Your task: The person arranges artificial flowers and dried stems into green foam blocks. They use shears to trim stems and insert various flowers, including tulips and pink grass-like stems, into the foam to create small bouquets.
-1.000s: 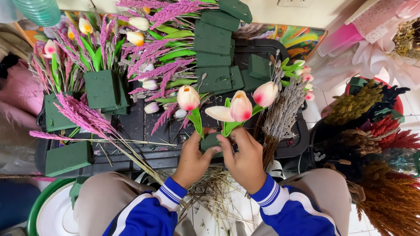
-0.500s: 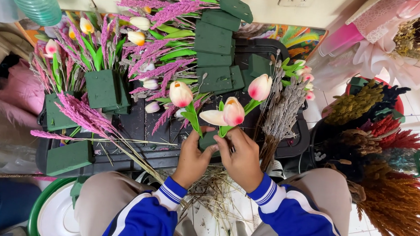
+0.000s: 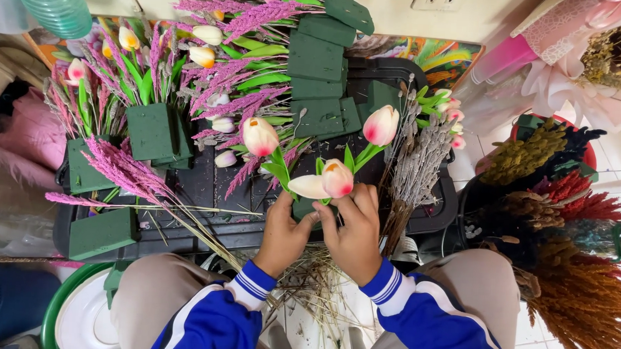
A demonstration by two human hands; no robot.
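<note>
At the centre of the frame the left hand point(image 3: 283, 233) curls its grip around a small green foam block point(image 3: 303, 209), mostly hidden by the fingers. The right hand point(image 3: 353, 232) pinches closed on the pink-and-cream tulip point(image 3: 337, 178) standing in that block. Two more tulips point(image 3: 260, 136) rise just above. The block sits on a black tray point(image 3: 435, 208), near its lower edge. Dried grey stems point(image 3: 419, 165) crowd the right side; purple plumes point(image 3: 126, 170) crowd the left. Spare foam bricks point(image 3: 316, 56) fill the upper middle.
</note>
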